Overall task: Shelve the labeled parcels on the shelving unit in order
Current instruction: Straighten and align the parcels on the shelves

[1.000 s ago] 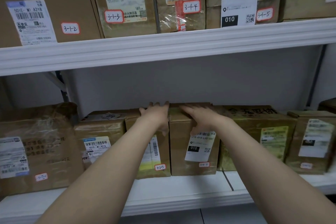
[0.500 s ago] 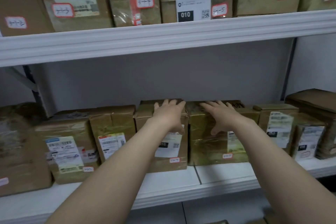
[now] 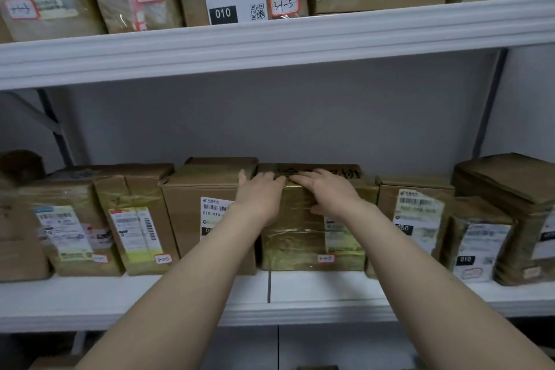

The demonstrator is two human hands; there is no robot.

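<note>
Room stands free above both hands up to the upper shelf (image 3: 270,48); a bare strip of lower shelf (image 3: 315,288) lies under the wrists. The taped parcel (image 3: 300,240) sits beneath the palms, a plain box (image 3: 195,192) tight against it on the left hand's outer side. The left hand (image 3: 259,198) and right hand (image 3: 327,195) lie flat, fingers straight, on its top front edge.

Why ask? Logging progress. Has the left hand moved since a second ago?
Yes: left hand moved rightward, from the yellow-labelled parcel to the taped brown box.

Plain grey wall (image 3: 270,117); dark post (image 3: 489,105) at right, seemingly metal.
</note>
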